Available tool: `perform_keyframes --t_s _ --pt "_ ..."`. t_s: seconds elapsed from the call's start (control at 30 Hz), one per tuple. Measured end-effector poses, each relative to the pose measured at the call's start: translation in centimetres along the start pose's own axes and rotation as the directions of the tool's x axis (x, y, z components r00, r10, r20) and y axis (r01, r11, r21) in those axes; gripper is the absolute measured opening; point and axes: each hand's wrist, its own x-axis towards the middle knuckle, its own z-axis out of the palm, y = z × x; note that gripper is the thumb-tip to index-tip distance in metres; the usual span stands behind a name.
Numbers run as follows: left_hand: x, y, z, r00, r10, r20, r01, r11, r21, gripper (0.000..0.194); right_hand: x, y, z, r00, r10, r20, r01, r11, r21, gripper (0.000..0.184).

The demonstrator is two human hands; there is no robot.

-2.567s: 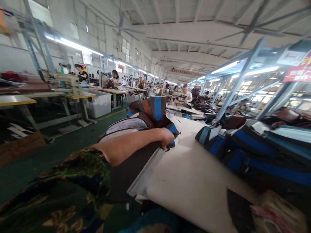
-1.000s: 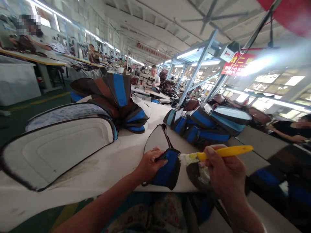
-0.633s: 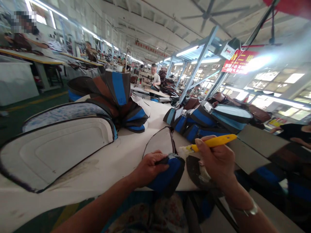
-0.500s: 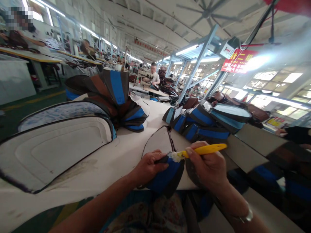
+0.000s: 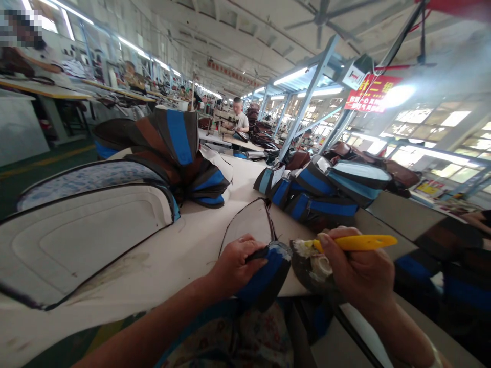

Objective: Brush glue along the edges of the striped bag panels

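My left hand (image 5: 241,263) is closed on the edge of a blue and dark grey fabric piece (image 5: 264,278), thumb on top. Whitish wet smears show along that piece's upper edge. Behind it, a pale panel with dark edging (image 5: 247,222) rests on the table. My right hand (image 5: 356,268) grips the yellow handle of a brush (image 5: 356,243). Its pale bristles are over a dark container (image 5: 305,271) crusted with whitish stuff, right of the fabric piece. Whether the bristles touch the contents I cannot tell.
Large curved panels (image 5: 88,240) lie on the white table (image 5: 153,271) at left. Stacks of blue, grey and brown pieces stand behind (image 5: 180,138) and at the right (image 5: 318,189). Grey boards (image 5: 399,220) and more pieces lie at far right. People work at tables farther off.
My right hand has carried the brush rightward, off the fabric piece's edge and over to the dark container. My left hand still holds the fabric piece. The view has shifted slightly.
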Motion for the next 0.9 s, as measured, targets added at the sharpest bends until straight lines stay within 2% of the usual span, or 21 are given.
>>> perform_keyframes --t_s 0.03,0.1,0.17,0.23,0.3,0.37,0.4,0.47,0.57,0.7,0.83,0.9 --pt "-0.1 -0.1 0.6 0.995 0.074 -0.059 -0.067 0.991 0.113 0.018 0.2 -0.3 -0.5 0.998 0.044 -0.037 -0.044 0.999 0.004 0.024" --pt "-0.2 -0.2 1.8 0.96 0.253 -0.122 -0.195 0.914 0.356 0.017 0.8 -1.2 -1.0 0.984 0.142 -0.105 -0.135 0.988 0.071 0.023" --pt "-0.2 -0.1 2.6 0.912 0.398 -0.103 -0.284 0.791 0.541 0.014 1.2 -2.2 -1.0 0.964 0.223 -0.146 -0.194 0.962 0.19 0.023" --pt "-0.1 0.2 3.0 0.878 0.474 -0.059 -0.335 0.698 0.633 0.011 1.3 -2.7 -0.3 0.963 0.241 -0.122 -0.203 0.944 0.26 0.022" --pt "0.0 0.5 3.1 0.868 0.497 -0.018 -0.359 0.651 0.669 0.009 1.1 -2.4 0.6 0.989 0.147 -0.012 -0.141 0.965 0.223 0.023" --pt "0.1 0.8 3.0 0.869 0.495 -0.009 -0.358 0.641 0.679 0.011 0.8 -1.8 1.2 0.994 0.003 0.11 -0.016 0.993 0.114 0.025" --pt "0.1 0.9 3.0 0.871 0.491 -0.015 -0.351 0.644 0.68 0.013 0.6 -1.5 1.4 0.989 -0.057 0.136 0.05 0.997 0.059 0.026" --pt "0.1 0.9 3.1 0.88 0.475 -0.02 -0.338 0.655 0.675 0.016 0.4 -1.1 1.2 0.987 -0.119 0.105 0.122 0.992 -0.021 0.027" --pt "0.0 0.8 3.3 0.889 0.458 -0.012 -0.326 0.651 0.685 0.016 0.4 -1.2 0.8 0.994 -0.109 0.028 0.11 0.994 -0.024 0.023" --pt "0.0 0.7 3.4 0.873 0.486 0.024 -0.36 0.612 0.704 0.014 0.2 -1.3 1.4 0.97 -0.188 0.157 0.194 0.981 -0.025 0.028" --pt "-0.1 0.6 3.2 0.87 0.489 0.064 -0.39 0.605 0.694 0.011 0.0 -1.7 2.3 0.983 -0.127 0.132 0.132 0.991 -0.033 0.024" --pt "-0.2 0.4 2.8 0.854 0.515 0.074 -0.418 0.596 0.686 0.012 0.2 -1.7 2.4 0.975 -0.152 0.165 0.151 0.988 0.016 0.026"
